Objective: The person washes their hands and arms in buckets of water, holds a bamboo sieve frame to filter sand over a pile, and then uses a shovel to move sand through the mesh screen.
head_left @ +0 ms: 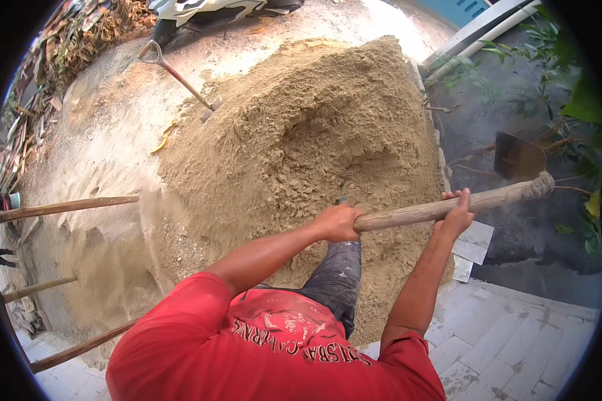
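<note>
Both my hands hold a hoe [408, 218] with a thick, pale wooden handle. My left hand [340, 222] wraps the near end of the handle, over the front of the sand pile. Farther along the shaft, toward the head, my right hand [455, 210] grips it, with the fingers partly hidden behind the wood. The dark, flat hoe blade [519, 158] is raised at the right, apart from the sand, in front of the grey wall. Below the hoe lies a large pile of damp brown sand [247, 140], hollowed out in its middle.
A shovel [184, 81] leans with its blade in the sand at the far left. Wooden poles [67, 208] stick in from the left. A motorbike [211, 10] stands at the back. Leafy branches [548, 73] hang by the right wall. Pale tiles [495, 341] cover the near right floor.
</note>
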A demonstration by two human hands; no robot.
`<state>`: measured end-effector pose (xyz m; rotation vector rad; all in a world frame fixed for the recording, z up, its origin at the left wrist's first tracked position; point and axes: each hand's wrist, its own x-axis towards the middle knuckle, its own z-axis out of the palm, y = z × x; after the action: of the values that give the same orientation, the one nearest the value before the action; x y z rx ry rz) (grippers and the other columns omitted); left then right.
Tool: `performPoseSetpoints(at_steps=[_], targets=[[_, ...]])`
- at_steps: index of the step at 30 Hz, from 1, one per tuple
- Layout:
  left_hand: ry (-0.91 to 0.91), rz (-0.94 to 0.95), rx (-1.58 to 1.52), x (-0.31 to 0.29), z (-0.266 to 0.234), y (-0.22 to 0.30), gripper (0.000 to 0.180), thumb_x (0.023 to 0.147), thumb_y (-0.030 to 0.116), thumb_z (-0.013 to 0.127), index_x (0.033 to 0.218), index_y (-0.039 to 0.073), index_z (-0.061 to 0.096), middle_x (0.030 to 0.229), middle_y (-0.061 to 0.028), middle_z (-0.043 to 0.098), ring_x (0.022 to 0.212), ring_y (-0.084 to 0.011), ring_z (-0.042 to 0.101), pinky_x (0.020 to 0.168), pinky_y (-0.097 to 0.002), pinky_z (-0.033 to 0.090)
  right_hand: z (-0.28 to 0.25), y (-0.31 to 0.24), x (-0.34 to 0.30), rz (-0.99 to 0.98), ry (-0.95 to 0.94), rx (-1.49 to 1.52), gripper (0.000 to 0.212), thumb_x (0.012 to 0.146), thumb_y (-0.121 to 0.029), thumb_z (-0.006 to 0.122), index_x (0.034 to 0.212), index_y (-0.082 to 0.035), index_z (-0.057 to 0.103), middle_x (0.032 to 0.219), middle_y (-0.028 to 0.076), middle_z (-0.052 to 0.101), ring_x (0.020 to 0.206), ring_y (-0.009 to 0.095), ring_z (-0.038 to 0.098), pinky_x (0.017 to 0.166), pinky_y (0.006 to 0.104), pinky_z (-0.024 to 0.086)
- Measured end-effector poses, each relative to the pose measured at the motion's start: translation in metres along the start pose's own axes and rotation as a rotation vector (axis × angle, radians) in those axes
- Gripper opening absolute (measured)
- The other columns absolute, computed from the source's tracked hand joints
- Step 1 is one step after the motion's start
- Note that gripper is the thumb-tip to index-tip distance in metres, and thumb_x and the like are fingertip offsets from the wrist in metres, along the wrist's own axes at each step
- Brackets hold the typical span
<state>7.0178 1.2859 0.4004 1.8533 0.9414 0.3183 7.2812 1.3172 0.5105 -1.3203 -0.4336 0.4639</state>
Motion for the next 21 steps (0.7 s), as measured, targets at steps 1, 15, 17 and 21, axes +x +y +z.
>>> performPoseSetpoints(at_steps=[1, 15, 17, 21], targets=[[0.035, -0.038, 0.003, 0.019, -0.003, -0.015, 0.036, 0.072, 0.026, 0.071, 0.104, 0.011, 0.064, 0.087, -0.0143, 0.069, 0.086, -0.0348, 0.066, 0.074, -0.0472, 0.05, 0.022, 0.038, 0.001, 0.027, -0.02, -0.015, 0.036, 0.096, -0.018, 0.062, 0.118, -0.002, 0.038, 0.088, 0.009, 0.052, 0.067, 0.017, 0.056, 0.058, 0.031, 0.054], [-0.036, -0.687, -0.167, -0.098, 0.034, -0.121, 0.045, 0.081, 0.029, 0.069, 0.11, -0.005, 0.061, 0.098, -0.0222, 0.068, 0.096, -0.0347, 0.068, 0.082, -0.0445, 0.055, 0.046, 0.391, -0.143, 1.162, -0.406, -0.218, 0.016, 0.098, -0.02, 0.055, 0.093, -0.006, 0.048, 0.076, 0.004, 0.053, 0.065, 0.016, 0.054, 0.055, 0.0295, 0.05], [-0.074, -0.62, -0.439, -0.062, 0.003, -0.096, 0.041, 0.083, 0.026, 0.067, 0.105, -0.008, 0.061, 0.094, -0.0212, 0.068, 0.092, -0.032, 0.069, 0.077, -0.0428, 0.056, 0.06, 0.368, -0.105, 1.229, -0.412, -0.198, 0.016, 0.097, -0.02, 0.055, 0.094, -0.006, 0.047, 0.074, 0.004, 0.052, 0.065, 0.015, 0.054, 0.055, 0.0273, 0.05], [-0.098, -0.702, -1.058, 0.001, -0.066, 0.012, 0.033, 0.087, 0.019, 0.061, 0.098, -0.012, 0.06, 0.086, -0.018, 0.066, 0.079, -0.0257, 0.068, 0.065, -0.0371, 0.056, 0.072, 0.236, -0.099, 0.899, -0.531, 0.059, 0.031, 0.095, -0.034, 0.061, 0.099, -0.005, 0.051, 0.075, 0.004, 0.057, 0.066, 0.013, 0.058, 0.057, 0.0237, 0.053]])
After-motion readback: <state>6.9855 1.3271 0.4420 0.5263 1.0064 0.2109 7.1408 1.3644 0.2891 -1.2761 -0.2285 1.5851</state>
